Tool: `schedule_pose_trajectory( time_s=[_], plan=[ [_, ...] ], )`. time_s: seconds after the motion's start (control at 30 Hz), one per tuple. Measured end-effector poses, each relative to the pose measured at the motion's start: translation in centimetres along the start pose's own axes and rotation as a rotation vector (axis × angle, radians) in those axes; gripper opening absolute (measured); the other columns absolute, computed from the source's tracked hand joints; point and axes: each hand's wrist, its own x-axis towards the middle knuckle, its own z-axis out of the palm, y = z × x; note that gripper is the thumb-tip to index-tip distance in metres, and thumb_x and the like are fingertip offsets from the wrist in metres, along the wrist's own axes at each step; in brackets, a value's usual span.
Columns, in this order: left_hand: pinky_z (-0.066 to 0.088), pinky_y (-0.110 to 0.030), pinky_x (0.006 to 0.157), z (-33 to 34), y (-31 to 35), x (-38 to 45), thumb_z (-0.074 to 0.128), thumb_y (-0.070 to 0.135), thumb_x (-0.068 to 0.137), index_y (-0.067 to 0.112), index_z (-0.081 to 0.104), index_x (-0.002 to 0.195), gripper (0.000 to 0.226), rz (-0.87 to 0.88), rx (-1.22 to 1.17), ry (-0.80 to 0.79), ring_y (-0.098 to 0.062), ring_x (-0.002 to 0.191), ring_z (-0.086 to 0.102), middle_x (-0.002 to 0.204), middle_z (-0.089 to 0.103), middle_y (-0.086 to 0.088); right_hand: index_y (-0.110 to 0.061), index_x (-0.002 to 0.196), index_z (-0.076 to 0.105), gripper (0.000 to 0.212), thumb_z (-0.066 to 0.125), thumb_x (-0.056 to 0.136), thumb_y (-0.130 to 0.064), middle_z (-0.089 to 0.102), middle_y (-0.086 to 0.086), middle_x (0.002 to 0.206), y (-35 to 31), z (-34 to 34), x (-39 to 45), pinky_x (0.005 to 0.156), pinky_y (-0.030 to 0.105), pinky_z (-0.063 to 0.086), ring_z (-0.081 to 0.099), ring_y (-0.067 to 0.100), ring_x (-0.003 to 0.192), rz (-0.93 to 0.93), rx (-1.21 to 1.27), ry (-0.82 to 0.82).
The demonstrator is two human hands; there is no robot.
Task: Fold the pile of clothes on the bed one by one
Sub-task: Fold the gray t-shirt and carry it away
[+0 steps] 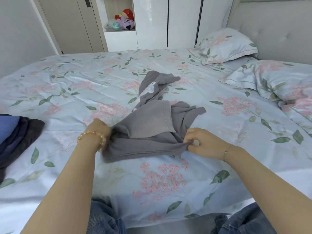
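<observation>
Left hand (pixel 98 128): fingers curled, gripping the left corner of the grey garment (pixel 152 125) at its near edge. Beaded bracelet (pixel 92 136) on that wrist. Right hand (pixel 201 143): fingers curled, pinching the right corner of the same near edge between thumb and fingertips. Thin chain bracelet (pixel 227 151) on that wrist. Near edge of the garment drawn taut between the two hands, lifted slightly off the bed (pixel 67 92); left corner blurred.

Grey garment: positioned at the centre of the bed, directly ahead of the hands. Near portion bunched, with one flap turned over on top and showing a stitched hem. Far portion trailing away across the bed in a crumpled, twisted strip, with a small white patch visible in its folds.

Bed: covered with pale blue bedding printed with pink flowers and green leaves, wrinkled. Two pillows (pixel 224 45) in matching fabric at the far right, against a padded headboard (pixel 278 26).

Dark clothes (pixel 18 135): stacked at the left edge of the bed, well apart from the grey garment, blue and near-black layers visible.

Plush toys (pixel 124 20): located in a white wall niche beyond the bed.
</observation>
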Motion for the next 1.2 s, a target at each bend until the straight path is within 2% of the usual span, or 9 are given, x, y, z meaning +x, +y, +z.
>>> schedule_pose_trajectory(
  time_s=[0.1, 0.2, 0.3, 0.4, 0.5, 0.57, 0.63, 0.9, 1.2],
  plan=[
    [0.043, -0.035, 0.089, -0.1, 0.1, -0.8, 0.066, 0.017, 0.087, 0.01, 0.057, 0.11, 0.026, 0.362, -0.073, 0.033, -0.027, 0.104, 0.056, 0.117, 0.055, -0.012, -0.017, 0.092, 0.069, 0.015, 0.067, 0.078, -0.013, 0.057, -0.001, 0.097, -0.1, 0.7, 0.4, 0.082, 0.027, 0.043, 0.051, 0.013, 0.09, -0.045, -0.032, -0.002],
    [0.045, -0.018, 0.079, -1.0, 0.7, -3.3, 0.077, 0.008, 0.078, 0.014, 0.069, 0.089, 0.014, 0.573, -0.361, -0.37, -0.008, 0.088, 0.061, 0.101, 0.066, -0.005, -0.014, 0.096, 0.071, 0.03, 0.063, 0.073, -0.031, 0.065, -0.001, 0.099, -0.7, 2.0, 1.0, 0.081, 0.027, 0.046, 0.058, 0.015, 0.091, -0.114, -0.051, 0.008],
    [0.03, -0.019, 0.108, -0.7, -1.4, -3.3, 0.082, 0.062, 0.05, 0.038, 0.057, 0.122, 0.079, 0.543, 0.024, -0.761, 0.0, 0.13, 0.033, 0.142, 0.036, 0.017, 0.004, 0.073, 0.066, 0.035, 0.054, 0.077, -0.029, 0.062, 0.011, 0.069, -1.3, 2.6, 1.5, 0.076, 0.028, 0.046, 0.055, 0.021, 0.065, -0.071, 0.104, 0.139],
    [0.015, -0.036, 0.118, -0.3, -3.0, -2.9, 0.066, 0.088, 0.027, 0.045, 0.016, 0.147, 0.137, 0.547, 0.404, -0.782, -0.003, 0.136, 0.01, 0.145, 0.01, 0.025, 0.013, 0.069, 0.054, 0.03, 0.057, 0.091, -0.007, 0.038, 0.01, 0.058, -2.3, 1.5, 1.7, 0.059, 0.019, 0.033, 0.034, 0.008, 0.054, 0.062, 0.377, 0.32],
    [0.036, -0.033, 0.102, 0.2, -4.0, -2.8, 0.083, 0.062, 0.049, 0.052, 0.048, 0.122, 0.081, 0.548, 0.133, -0.481, -0.006, 0.12, 0.043, 0.13, 0.047, 0.026, 0.019, 0.086, 0.059, 0.03, 0.054, 0.097, -0.008, 0.053, 0.022, 0.065, -3.4, 0.2, 1.1, 0.062, 0.025, 0.041, 0.048, 0.014, 0.066, 0.211, 0.686, 0.44],
    [0.042, -0.026, 0.074, 0.1, -4.3, -3.2, 0.076, 0.033, 0.079, 0.048, 0.06, 0.073, 0.023, 0.533, -0.04, -0.251, -0.011, 0.082, 0.057, 0.079, 0.061, 0.021, 0.007, 0.085, 0.067, 0.022, 0.055, 0.096, -0.008, 0.068, 0.008, 0.068, -4.6, -1.2, 0.1, 0.059, 0.02, 0.048, 0.059, 0.011, 0.064, 0.308, 0.847, 0.523],
    [0.027, -0.025, 0.055, -0.7, -4.0, -4.4, 0.068, 0.027, 0.088, 0.028, 0.047, 0.051, 0.043, 0.523, -0.239, -0.222, -0.011, 0.057, 0.038, 0.052, 0.04, 0.014, -0.004, 0.075, 0.068, 0.023, 0.056, 0.095, -0.008, 0.067, -0.002, 0.061, -5.5, -3.5, -0.6, 0.052, 0.016, 0.047, 0.06, 0.005, 0.056, 0.342, 0.94, 0.602],
    [0.054, -0.023, 0.068, -14.5, 5.8, -11.2, 0.09, 0.05, 0.046, 0.005, 0.075, 0.092, 0.066, 0.583, -0.952, -0.441, -0.021, 0.082, 0.067, 0.094, 0.071, -0.012, -0.016, 0.072, 0.066, 0.016, 0.068, 0.087, -0.02, 0.067, -0.005, 0.063, -11.6, -18.3, -1.6, 0.049, 0.01, 0.045, 0.061, 0.005, 0.056, 0.306, 1.001, 0.823],
    [0.054, -0.032, 0.09, -31.3, 18.5, -13.4, 0.075, 0.014, 0.076, -0.004, 0.058, 0.124, 0.054, 0.788, -0.807, -0.613, -0.027, 0.109, 0.062, 0.127, 0.06, -0.022, -0.021, 0.082, 0.068, 0.009, 0.072, 0.083, -0.028, 0.067, -0.004, 0.08, -19.0, -36.3, -3.3, 0.056, 0.02, 0.047, 0.062, 0.011, 0.071, 0.218, 1.008, 1.021]
  ],
)
